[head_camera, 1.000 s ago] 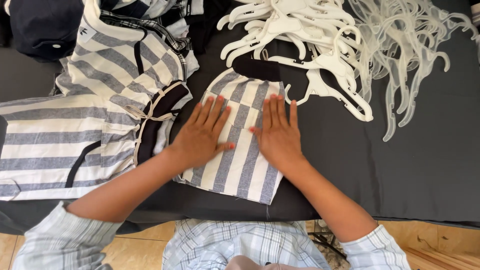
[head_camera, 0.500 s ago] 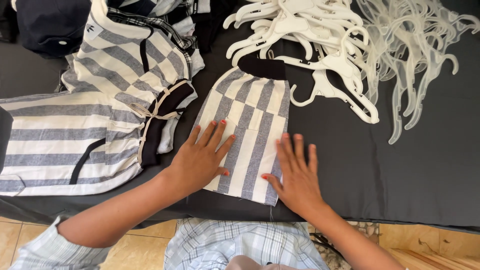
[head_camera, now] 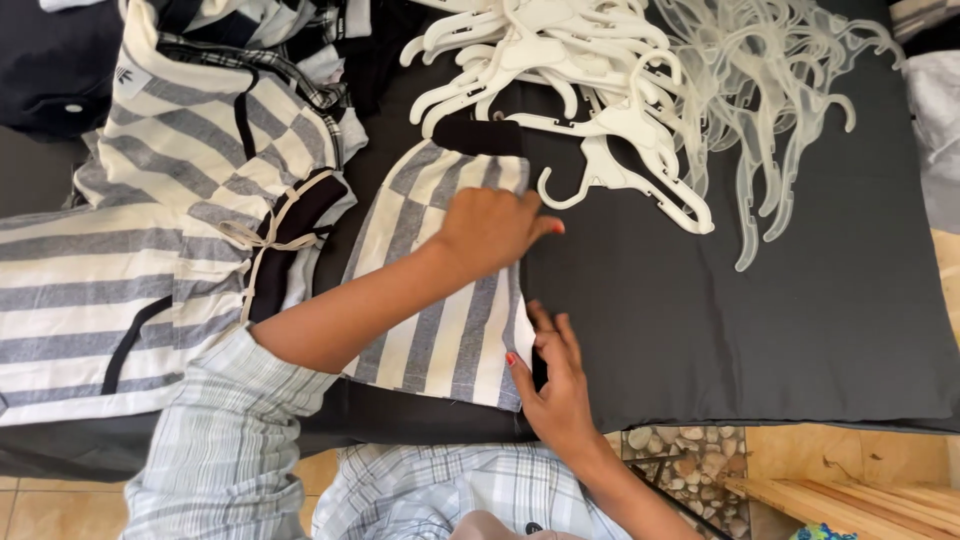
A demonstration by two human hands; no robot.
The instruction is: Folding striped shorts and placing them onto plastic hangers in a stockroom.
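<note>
While the left hand [head_camera: 490, 228] lies flat and open on the striped shorts [head_camera: 440, 280], pressing near their right edge, the right hand [head_camera: 555, 385] pinches the lower right corner between thumb and fingers. The shorts lie flat mid-table on a dark cloth [head_camera: 760, 320]. Folding cleanly looks to need the top hand pinning the fabric while the corner is kept square. White hangers [head_camera: 600, 150] lie just beyond the waistband, close enough to snag. Striped clothes [head_camera: 150, 250] pile up at left.

Folded garment [head_camera: 440, 290] lies on the table [head_camera: 760, 320], hangers [head_camera: 620, 90] behind, clothes pile [head_camera: 150, 220] left.
</note>
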